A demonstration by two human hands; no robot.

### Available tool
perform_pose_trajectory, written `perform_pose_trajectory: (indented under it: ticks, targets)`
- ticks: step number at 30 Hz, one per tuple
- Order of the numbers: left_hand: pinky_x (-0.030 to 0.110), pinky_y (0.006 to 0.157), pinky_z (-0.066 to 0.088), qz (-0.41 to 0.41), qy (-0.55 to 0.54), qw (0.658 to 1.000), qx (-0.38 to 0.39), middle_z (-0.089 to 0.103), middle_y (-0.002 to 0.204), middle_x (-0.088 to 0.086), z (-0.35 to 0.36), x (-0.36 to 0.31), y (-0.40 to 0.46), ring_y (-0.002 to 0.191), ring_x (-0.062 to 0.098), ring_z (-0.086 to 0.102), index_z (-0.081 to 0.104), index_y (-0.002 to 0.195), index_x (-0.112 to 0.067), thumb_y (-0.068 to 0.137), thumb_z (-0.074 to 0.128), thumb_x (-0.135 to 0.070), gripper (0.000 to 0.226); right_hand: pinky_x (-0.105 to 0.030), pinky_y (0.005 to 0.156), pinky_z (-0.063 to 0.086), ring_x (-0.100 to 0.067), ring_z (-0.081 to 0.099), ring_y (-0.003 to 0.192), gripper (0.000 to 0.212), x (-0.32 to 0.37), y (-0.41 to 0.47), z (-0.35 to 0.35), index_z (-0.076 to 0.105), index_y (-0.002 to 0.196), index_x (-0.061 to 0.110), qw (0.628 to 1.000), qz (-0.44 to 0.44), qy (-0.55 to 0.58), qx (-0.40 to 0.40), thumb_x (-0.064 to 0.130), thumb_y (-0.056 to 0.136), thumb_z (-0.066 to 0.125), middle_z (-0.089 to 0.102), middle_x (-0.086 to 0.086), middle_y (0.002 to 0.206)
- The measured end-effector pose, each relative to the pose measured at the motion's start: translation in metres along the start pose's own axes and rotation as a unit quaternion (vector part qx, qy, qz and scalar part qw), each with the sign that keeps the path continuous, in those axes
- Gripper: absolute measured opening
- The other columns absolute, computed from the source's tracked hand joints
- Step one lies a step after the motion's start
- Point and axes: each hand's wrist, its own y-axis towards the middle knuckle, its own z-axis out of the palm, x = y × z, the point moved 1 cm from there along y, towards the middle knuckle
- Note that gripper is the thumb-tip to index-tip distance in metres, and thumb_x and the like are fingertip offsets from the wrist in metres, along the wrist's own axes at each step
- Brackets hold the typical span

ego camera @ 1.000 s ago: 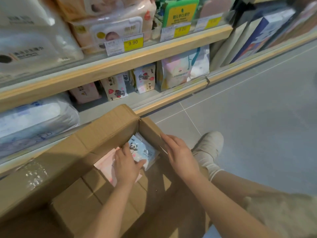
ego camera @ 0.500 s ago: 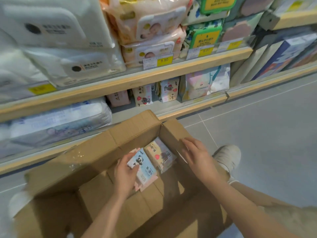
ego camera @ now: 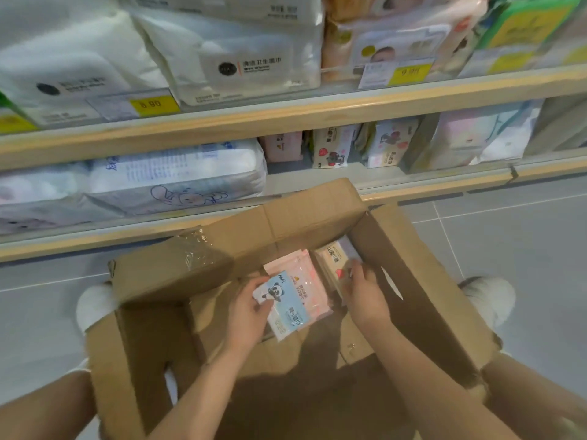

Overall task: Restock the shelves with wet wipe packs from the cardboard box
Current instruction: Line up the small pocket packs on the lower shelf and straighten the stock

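Left hand (ego camera: 246, 315): a blue panda pack (ego camera: 286, 308) and a pink pack (ego camera: 305, 281) are gripped together inside the cardboard box (ego camera: 422, 300).
Right hand (ego camera: 365, 289): a cream pack (ego camera: 333, 258) is pinched at the box's far right corner.
Shelf (ego camera: 317, 181): similar packs are stood behind the box.

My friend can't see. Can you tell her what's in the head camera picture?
Two bare hands reach into an open brown cardboard box on a grey floor: the left hand holds a light-blue panda wet wipe pack over a pink pack, the right hand grips a cream pack. Behind stand wooden-edged shelves of wipes.
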Motion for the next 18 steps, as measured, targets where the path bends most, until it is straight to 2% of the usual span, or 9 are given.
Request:
perform_pose_trajectory:
  ticks: [2, 5, 8, 11, 14, 17, 18]
  targets:
    - [0.030, 0.067, 0.055, -0.009, -0.003, 1.000, 0.003, 0.066, 0.105, -0.011, 0.000, 0.001, 0.002, 0.089, 0.005, 0.065, 0.056, 0.104, -0.037, 0.084, 0.060, -0.002, 0.041, -0.033, 0.081, 0.050, -0.032, 0.059, 0.108, 0.053, 0.005, 0.006, 0.003, 0.027, 0.141, 0.015, 0.999, 0.026, 0.010, -0.029, 0.023, 0.095, 0.052, 0.037, -0.015, 0.137]
    - [0.032, 0.064, 0.057, -0.019, -0.010, 1.000, 0.009, 0.067, 0.100, -0.015, -0.002, -0.001, 0.003, 0.086, 0.001, 0.065, 0.054, 0.102, -0.040, 0.086, 0.059, -0.003, 0.041, -0.030, 0.077, 0.048, -0.028, 0.058, 0.109, 0.060, 0.009, 0.011, 0.001, 0.030, 0.139, 0.012, 0.998, 0.042, -0.020, -0.049, 0.029, 0.090, 0.060, 0.035, -0.014, 0.138]
    - [0.031, 0.063, 0.056, -0.008, -0.019, 1.000, 0.013, 0.067, 0.098, -0.015, -0.003, -0.010, 0.000, 0.085, 0.002, 0.065, 0.054, 0.100, -0.042, 0.086, 0.058, -0.001, 0.044, -0.025, 0.063, 0.039, -0.023, 0.062, 0.098, 0.046, 0.013, 0.007, -0.008, 0.042, 0.123, 0.012, 0.996, 0.021, -0.058, -0.066, 0.035, 0.088, 0.062, 0.042, -0.009, 0.131]
    - [0.019, 0.054, 0.049, 0.015, -0.022, 0.999, 0.017, 0.065, 0.100, -0.017, -0.006, -0.028, -0.008, 0.086, 0.000, 0.064, 0.052, 0.098, -0.047, 0.086, 0.058, 0.000, 0.049, -0.026, 0.061, 0.034, -0.024, 0.062, 0.098, 0.043, 0.015, -0.002, -0.017, 0.045, 0.118, 0.013, 0.998, 0.019, -0.020, -0.062, 0.036, 0.087, 0.064, 0.047, -0.007, 0.126]
    - [0.010, 0.051, 0.039, 0.049, -0.028, 0.998, 0.013, 0.065, 0.097, -0.014, -0.010, -0.046, -0.017, 0.073, -0.005, 0.060, 0.056, 0.104, -0.033, 0.085, 0.058, 0.003, 0.041, -0.026, 0.057, 0.032, -0.023, 0.062, 0.095, 0.032, 0.015, -0.013, -0.033, 0.050, 0.109, 0.015, 0.997, -0.007, 0.032, -0.072, 0.030, 0.087, 0.066, 0.058, -0.002, 0.109]
    - [0.013, 0.052, 0.043, 0.089, -0.040, 0.995, 0.012, 0.066, 0.096, -0.016, -0.016, -0.069, -0.021, 0.081, 0.000, 0.063, 0.056, 0.106, -0.029, 0.086, 0.058, 0.003, 0.037, -0.017, 0.047, 0.027, -0.010, 0.056, 0.072, 0.017, 0.020, -0.027, -0.063, 0.047, 0.093, 0.020, 0.991, -0.042, 0.092, -0.084, 0.024, 0.089, 0.063, 0.055, 0.006, 0.088]
    - [0.014, 0.054, 0.046, 0.104, -0.036, 0.994, 0.013, 0.066, 0.096, -0.017, -0.019, -0.079, -0.021, 0.084, -0.001, 0.064, 0.056, 0.105, -0.030, 0.087, 0.059, 0.002, 0.037, -0.016, 0.047, 0.031, -0.004, 0.054, 0.067, 0.017, 0.023, -0.031, -0.075, 0.045, 0.090, 0.022, 0.987, -0.057, 0.128, -0.082, 0.023, 0.089, 0.062, 0.056, 0.008, 0.084]
